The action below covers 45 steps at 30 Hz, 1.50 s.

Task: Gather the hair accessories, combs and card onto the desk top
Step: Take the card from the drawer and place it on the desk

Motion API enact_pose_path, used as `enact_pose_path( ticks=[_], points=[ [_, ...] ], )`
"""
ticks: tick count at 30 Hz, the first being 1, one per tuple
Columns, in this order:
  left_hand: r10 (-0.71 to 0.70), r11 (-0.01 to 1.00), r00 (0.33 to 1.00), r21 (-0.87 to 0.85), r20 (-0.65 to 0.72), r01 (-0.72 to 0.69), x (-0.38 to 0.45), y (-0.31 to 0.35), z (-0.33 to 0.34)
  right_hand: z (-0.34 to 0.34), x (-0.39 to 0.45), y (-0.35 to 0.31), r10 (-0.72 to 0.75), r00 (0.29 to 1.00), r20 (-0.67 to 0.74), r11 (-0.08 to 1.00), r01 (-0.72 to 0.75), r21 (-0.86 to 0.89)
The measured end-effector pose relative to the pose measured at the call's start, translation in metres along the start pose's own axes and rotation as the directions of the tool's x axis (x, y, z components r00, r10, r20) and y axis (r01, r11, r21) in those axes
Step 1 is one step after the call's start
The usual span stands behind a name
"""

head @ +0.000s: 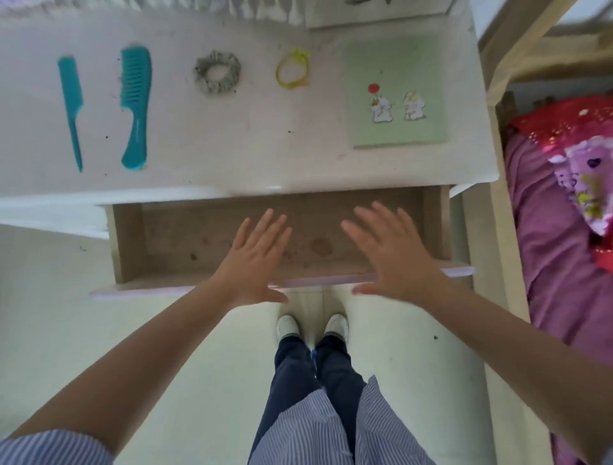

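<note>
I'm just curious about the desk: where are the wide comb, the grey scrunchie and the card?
wide comb [135, 109], head view, on its spine
grey scrunchie [217, 71], head view, on its fabric ring
card [396, 93], head view, on its green face

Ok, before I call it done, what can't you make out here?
Head view only:
- Back of the drawer: hidden under the desk top.
- Drawer floor beneath the left hand and right hand: covered.
- Object at the top edge: cut off.

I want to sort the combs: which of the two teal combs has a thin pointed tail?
The left comb, narrow, ending in a thin spike. The comb beside it is wider with a thick rounded handle.
</note>
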<state>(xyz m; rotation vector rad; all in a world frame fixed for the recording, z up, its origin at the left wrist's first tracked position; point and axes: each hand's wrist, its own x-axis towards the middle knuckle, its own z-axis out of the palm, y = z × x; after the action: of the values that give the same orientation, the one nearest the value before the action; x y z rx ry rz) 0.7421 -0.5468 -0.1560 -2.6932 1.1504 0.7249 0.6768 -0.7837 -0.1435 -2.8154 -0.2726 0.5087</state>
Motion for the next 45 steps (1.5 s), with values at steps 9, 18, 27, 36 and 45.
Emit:
enact_pose_path(
  ticks=[9,18,27,36,45],
  points=[
    [0.041,0.998,0.993,0.053,-0.107,-0.036,-0.001,-0.011,-0.001,0.015,0.013,0.004,-0.023,0.997,-0.074,0.987,0.011,-0.161],
    [-0.016,1.000,0.988,-0.028,-0.151,0.012,0.001,-0.024,-0.020,0.000,0.015,0.013,-0.040,0.980,-0.196,0.985,0.005,-0.175],
    [0.007,0.998,0.999,-0.056,-0.047,-0.010,0.025,-0.039,-0.044,-0.016,0.037,0.025,-0.049,0.996,-0.071,0.990,0.039,-0.137],
    [-0.023,0.996,0.959,-0.084,-0.283,-0.001,0.044,-0.054,-0.065,-0.042,0.071,0.031,-0.064,0.897,-0.437,0.997,0.034,-0.076],
    [-0.052,0.994,0.949,-0.112,-0.312,0.017,0.058,-0.067,-0.048,-0.034,0.073,0.030,-0.051,0.860,-0.507,0.999,0.036,-0.040]
  ],
)
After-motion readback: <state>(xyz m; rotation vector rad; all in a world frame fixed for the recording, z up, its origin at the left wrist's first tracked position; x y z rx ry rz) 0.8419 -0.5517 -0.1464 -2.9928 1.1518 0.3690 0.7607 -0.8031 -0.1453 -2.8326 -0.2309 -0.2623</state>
